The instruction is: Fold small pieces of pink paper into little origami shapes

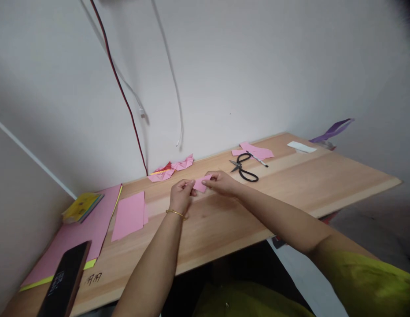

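Note:
A small piece of pink paper [200, 184] is stretched between my two hands, a little above the wooden table. My left hand [182, 193] pinches its left end between thumb and fingers. At the right end, my right hand [220, 182] grips the paper the same way. Behind and left of my hands lie folded pink paper shapes [183, 163], with a bit of red paper [165, 167] among them. To the right rest black-handled scissors [241, 167], partly spread, beside a pen [258, 160] on pink paper scraps [254, 150].
Pink rectangular sheets [129, 216] lie on the table [221, 224] at left. Beyond them, a large pink sheet [104, 207] holds a yellow pad [82, 207] and a dark phone-like device [66, 279]. A white strip [301, 146] lies far right. Cables [120, 83] hang along the wall.

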`<state>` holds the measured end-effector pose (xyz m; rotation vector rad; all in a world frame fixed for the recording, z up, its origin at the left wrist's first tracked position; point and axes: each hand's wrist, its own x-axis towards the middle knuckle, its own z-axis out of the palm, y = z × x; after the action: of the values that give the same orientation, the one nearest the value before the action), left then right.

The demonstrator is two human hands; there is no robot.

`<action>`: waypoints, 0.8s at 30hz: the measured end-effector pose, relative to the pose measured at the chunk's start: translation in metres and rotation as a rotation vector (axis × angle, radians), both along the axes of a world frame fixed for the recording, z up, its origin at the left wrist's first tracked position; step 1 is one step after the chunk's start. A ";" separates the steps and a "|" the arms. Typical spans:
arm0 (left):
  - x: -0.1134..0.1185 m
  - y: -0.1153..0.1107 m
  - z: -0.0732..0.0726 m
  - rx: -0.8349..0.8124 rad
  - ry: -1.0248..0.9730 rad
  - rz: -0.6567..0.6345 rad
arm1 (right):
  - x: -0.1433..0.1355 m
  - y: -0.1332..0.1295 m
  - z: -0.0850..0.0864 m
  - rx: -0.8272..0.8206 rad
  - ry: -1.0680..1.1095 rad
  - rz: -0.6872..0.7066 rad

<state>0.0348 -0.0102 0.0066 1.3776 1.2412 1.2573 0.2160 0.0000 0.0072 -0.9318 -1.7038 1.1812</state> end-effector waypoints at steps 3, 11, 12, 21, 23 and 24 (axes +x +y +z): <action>0.000 -0.002 0.005 0.023 0.068 0.096 | 0.001 0.000 0.001 0.019 0.005 -0.038; -0.004 -0.002 0.014 0.074 -0.018 0.151 | 0.002 0.000 0.003 -0.004 0.045 -0.077; -0.004 -0.001 0.013 0.048 -0.082 0.137 | 0.002 0.001 0.002 -0.005 0.067 -0.099; 0.012 -0.004 -0.010 -0.150 -0.006 -0.181 | -0.009 -0.001 -0.002 -0.070 0.160 -0.043; 0.012 -0.004 -0.010 -0.133 -0.042 -0.167 | -0.012 -0.001 -0.003 -0.061 0.132 -0.014; 0.011 -0.003 -0.010 -0.136 -0.055 -0.163 | -0.012 -0.001 -0.003 -0.050 0.116 -0.017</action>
<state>0.0461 -0.0132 -0.0032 1.3097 1.1320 1.0723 0.2038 -0.0015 0.0039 -0.8890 -1.5779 1.2467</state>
